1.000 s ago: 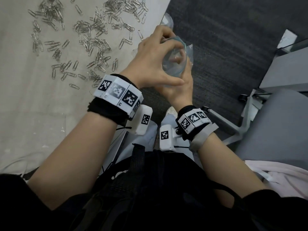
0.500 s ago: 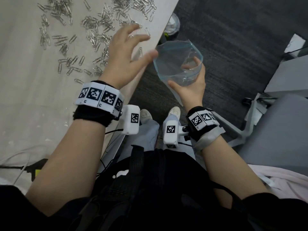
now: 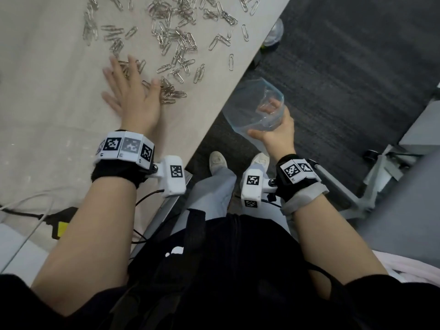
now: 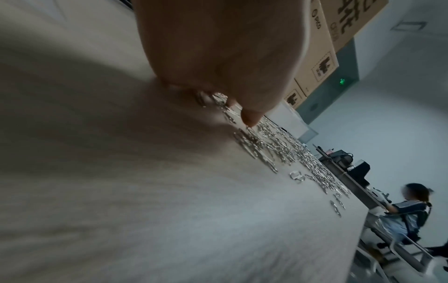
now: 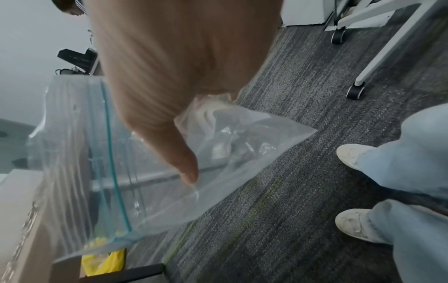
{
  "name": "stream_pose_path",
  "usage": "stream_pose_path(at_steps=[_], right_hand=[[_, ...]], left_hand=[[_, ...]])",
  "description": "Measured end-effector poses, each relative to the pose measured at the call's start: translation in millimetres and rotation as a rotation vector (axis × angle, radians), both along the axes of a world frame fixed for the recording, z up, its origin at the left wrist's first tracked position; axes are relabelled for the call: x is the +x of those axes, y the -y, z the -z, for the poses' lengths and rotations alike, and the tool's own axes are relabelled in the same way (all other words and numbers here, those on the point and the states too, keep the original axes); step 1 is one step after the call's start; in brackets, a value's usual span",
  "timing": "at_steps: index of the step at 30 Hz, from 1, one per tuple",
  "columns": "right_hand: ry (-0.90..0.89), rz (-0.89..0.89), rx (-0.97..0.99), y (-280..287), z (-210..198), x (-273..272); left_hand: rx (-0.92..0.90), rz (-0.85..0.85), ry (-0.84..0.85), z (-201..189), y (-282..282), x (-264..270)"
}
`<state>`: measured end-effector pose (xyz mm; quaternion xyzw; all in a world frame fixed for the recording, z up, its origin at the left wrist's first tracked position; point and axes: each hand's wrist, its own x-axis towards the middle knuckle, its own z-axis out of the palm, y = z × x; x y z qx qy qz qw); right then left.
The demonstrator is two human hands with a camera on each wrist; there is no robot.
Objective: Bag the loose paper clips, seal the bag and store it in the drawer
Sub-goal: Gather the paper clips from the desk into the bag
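Note:
Many silver paper clips [image 3: 176,41] lie scattered over the beige table [image 3: 47,103]. My left hand [image 3: 133,91] lies flat on the table with fingers spread, touching a small heap of clips [image 3: 170,94] at its thumb side. In the left wrist view the fingertips [image 4: 249,118] rest among the paper clips [image 4: 266,147]. My right hand [image 3: 273,125] holds a clear zip bag [image 3: 252,108] with a teal seal strip, mouth open, just off the table's edge over the floor. In the right wrist view my thumb [image 5: 184,164] presses on the bag [image 5: 150,181], fingers inside it.
The table's edge [image 3: 228,101] runs diagonally between my hands. Dark carpet [image 3: 345,67] lies below, with my white shoes [image 3: 217,160], a grey wheeled chair base [image 3: 371,167] at right and a bottle [image 3: 273,34] on the floor. Cables [image 3: 23,210] lie at the table's near left.
My left hand left the bag's mouth and moved left onto the table, now flat against the clips. My right hand alone keeps the bag, lowered a little beside the table edge.

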<state>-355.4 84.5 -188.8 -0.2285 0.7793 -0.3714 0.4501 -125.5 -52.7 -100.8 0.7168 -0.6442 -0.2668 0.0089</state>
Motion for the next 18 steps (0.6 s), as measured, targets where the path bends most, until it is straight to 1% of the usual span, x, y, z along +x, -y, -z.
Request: stream_pose_path(at_steps=[3,5,6,9,11,15,18], right_hand=[[0.024,-0.054,-0.011,7,0,9],[0.045,-0.075,-0.023,12,-1,13],[0.052,-0.086,-0.035,13,-1,14],[0.082,-0.108,-0.036,17,-5,18],[0.096,-0.116,-0.041,19,-7,20],[0.143,-0.102,-0.076,22,-12,22],[0.154,-0.096,-0.09,23,-14,23]], left_hand=[[-0.075,0.097,-0.094,-3,-4,3],[-0.123,0.084,-0.142,-11,-5,7],[-0.123,0.063,-0.133,-15,-4,9],[-0.024,0.086,-0.058,-26,2,16],[0.007,0.137,-0.072,-26,5,19],[-0.03,0.132,-0.253,-17,4,14],[-0.09,0.188,-0.334,-12,-1,2]])
